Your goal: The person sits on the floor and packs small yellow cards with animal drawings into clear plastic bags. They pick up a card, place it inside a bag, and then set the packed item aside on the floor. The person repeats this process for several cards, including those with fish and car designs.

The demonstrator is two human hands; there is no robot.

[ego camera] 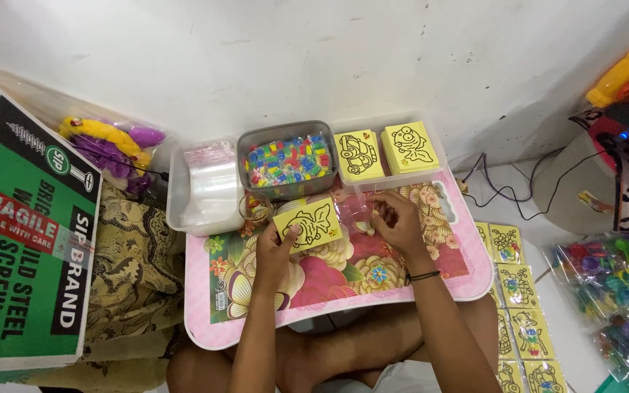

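While the left hand (274,251) holds a yellow card (308,224) above the middle of the counter (467,280), its grip is closed on the card's lower left corner, with the thumb lying on the front. The card is a small square, bright yellow, with a black line drawing of a cartoon animal, and it sits a little tilted. The right hand (398,222) is just beside it, toward the far edge of the counter; its fingers are bent around a small clear plastic bag (351,211), pinching it, so this grip is also closed. The bag is thin and see-through and hard to make out.

The counter is a small pink folding one with a large flower picture on its top. Along its far edge stand a clear tub (183,211) with plastic bags, a grey box (289,161) full of small colourful packets, and a clear tray (434,156) with two stacks of yellow cards. On the floor near the right edge lie more yellow cards in bags (522,320).
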